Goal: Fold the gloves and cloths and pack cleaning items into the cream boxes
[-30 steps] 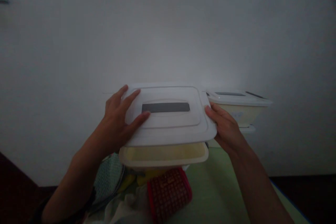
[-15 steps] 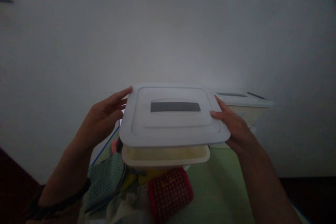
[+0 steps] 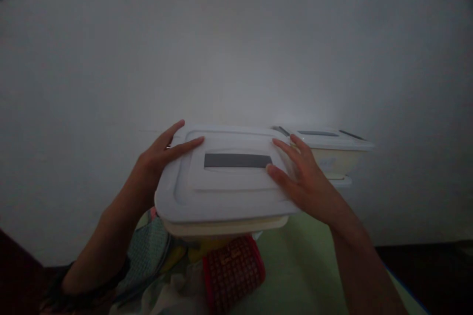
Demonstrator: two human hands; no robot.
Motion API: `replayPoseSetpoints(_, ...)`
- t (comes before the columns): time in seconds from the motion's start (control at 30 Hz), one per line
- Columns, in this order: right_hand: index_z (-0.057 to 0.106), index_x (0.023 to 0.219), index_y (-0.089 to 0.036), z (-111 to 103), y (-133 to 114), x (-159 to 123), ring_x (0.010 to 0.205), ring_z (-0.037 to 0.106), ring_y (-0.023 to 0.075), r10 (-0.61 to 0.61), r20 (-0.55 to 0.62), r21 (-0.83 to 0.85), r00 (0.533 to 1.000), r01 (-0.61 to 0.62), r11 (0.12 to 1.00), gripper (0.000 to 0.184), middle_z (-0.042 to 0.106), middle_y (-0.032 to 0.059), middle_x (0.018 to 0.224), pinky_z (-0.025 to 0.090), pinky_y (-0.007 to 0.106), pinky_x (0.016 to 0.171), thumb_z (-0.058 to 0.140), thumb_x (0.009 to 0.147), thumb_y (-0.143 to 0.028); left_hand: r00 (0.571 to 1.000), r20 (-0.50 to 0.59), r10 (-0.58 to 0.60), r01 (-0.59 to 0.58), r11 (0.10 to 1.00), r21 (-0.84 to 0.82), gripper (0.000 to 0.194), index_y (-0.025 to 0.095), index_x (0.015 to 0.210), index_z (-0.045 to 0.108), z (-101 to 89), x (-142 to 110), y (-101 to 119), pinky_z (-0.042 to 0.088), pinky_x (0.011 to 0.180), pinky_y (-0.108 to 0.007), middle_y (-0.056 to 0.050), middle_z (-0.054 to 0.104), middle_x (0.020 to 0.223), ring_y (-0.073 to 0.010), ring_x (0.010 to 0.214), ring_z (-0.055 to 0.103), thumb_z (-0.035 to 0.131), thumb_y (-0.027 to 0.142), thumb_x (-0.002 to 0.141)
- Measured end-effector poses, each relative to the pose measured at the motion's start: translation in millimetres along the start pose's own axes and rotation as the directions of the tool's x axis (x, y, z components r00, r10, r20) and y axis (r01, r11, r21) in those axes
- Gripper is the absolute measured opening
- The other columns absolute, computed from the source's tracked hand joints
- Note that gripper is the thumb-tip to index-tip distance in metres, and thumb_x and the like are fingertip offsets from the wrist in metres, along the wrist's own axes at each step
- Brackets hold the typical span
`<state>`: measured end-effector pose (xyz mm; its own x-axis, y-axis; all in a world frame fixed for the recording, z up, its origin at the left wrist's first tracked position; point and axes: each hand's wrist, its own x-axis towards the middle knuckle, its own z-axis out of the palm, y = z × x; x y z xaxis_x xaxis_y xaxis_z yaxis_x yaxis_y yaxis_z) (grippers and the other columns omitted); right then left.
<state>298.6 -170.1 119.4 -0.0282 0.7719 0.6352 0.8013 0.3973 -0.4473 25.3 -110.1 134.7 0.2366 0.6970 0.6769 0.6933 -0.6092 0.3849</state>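
Observation:
A white lid (image 3: pixel 229 202) with a grey strip handle lies over a cream plastic storage box (image 3: pixel 225 229) in front of me. Below the lid's front edge, only the box's rim shows. My left hand (image 3: pixel 157 157) is open at the lid's far left corner, thumb on its top and a finger stretched along the edge. With fingers spread, my right hand (image 3: pixel 305 177) rests on the lid's right side, thumb beside the end of the handle. The undersides of both hands are hidden.
Behind on the right stands a second lidded box (image 3: pixel 334 160) by the wall (image 3: pixel 236 49). Nearer me, a red patterned fabric item (image 3: pixel 234 270), a green-blue checked cloth (image 3: pixel 146 251) and pale cloth (image 3: pixel 173 295) lie on the green surface (image 3: pixel 299 266).
The lid has come down onto the box, covering its opening. Both hands have shifted from the lid's side edges onto its top, fingers spread. The view has turned slightly.

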Motion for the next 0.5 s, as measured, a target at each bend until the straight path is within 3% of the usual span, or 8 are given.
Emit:
replayPoseSetpoints(0.13,0.049,0.125,-0.028,-9,-12,-3,0.136,0.02,0.0281,-0.074,0.025,-0.089,0.997,0.076,0.993,0.045,0.019,0.0085,0.149,0.024,0.052,0.106,0.047,0.085,-0.048,0.985,-0.093,0.144,-0.138,0.988,0.075,0.034,0.035,0.112,0.062,-2.8,-7,1,0.029,0.106,-0.043,0.009,0.035,0.144,-0.0278,0.128,0.038,0.041,0.029,0.085)
replayPoseSetpoints(0.3,0.056,0.11,-0.025,-8,-21,-5,0.127,0.031,0.0278,-0.109,-0.089,-0.176,0.99,0.092,0.98,0.035,0.037,0.0105,0.129,0.028,0.05,0.103,0.052,0.082,-0.046,0.925,-0.234,0.298,-0.251,0.945,0.209,0.033,0.034,0.115,0.059,1.2,-14,3,0.036,0.103,-0.038,0.006,0.038,0.143,-0.0226,0.123,0.046,0.043,0.023,0.088)
replayPoseSetpoints(0.5,0.052,0.09,-0.018,8,-42,-8,0.094,0.045,0.0221,-0.102,-0.146,-0.203,0.984,0.071,0.977,0.026,0.049,0.0071,0.094,0.038,0.041,0.085,0.052,0.083,-0.043,0.855,-0.212,0.474,-0.415,0.869,0.269,0.036,0.034,0.121,0.053,12.3,-17,12,0.045,0.094,-0.033,0.0,0.035,0.145,-0.0232,0.119,0.05,0.049,0.026,0.087)
